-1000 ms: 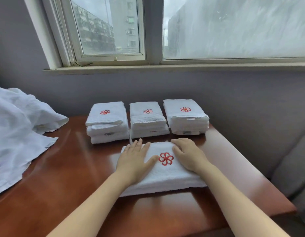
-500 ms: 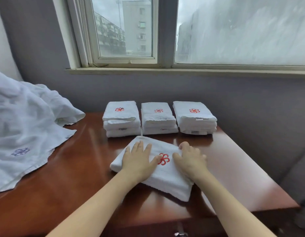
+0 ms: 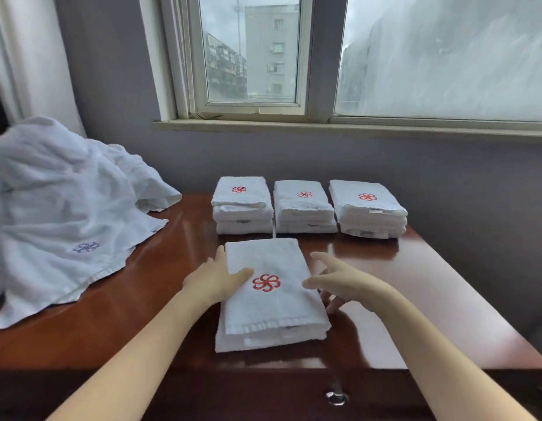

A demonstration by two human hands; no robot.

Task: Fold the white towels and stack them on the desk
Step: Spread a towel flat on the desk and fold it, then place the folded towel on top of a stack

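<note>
Turned since half a second ago from a slant to lie square with the front edge, the folded white terry towel with a red pinwheel emblem (image 3: pixel 269 296) sits at the front middle of the glossy reddish-brown wooden desk (image 3: pixel 415 284), and both hands have slid off its top to its sides. The left hand (image 3: pixel 216 278) pinches the left edge, thumb on top and fingers along the side. The right hand (image 3: pixel 339 282) is spread and relaxed at the right edge, holding nothing yet. The step looks like a lift onto a stack, so the right hand should get its fingers well under before raising. That way the layers rise level and the loose front hems do not sag open. A grey wall (image 3: pixel 445 165) with a white-framed window (image 3: pixel 251 50) backs the desk. A rumpled heap of white linen with a blue emblem (image 3: pixel 66 214) covers the left side. Three stacks of folded white towels (image 3: pixel 304 208) stand in a row at the back, and a small metal ring (image 3: pixel 336 398) hangs on the drawer front.
</note>
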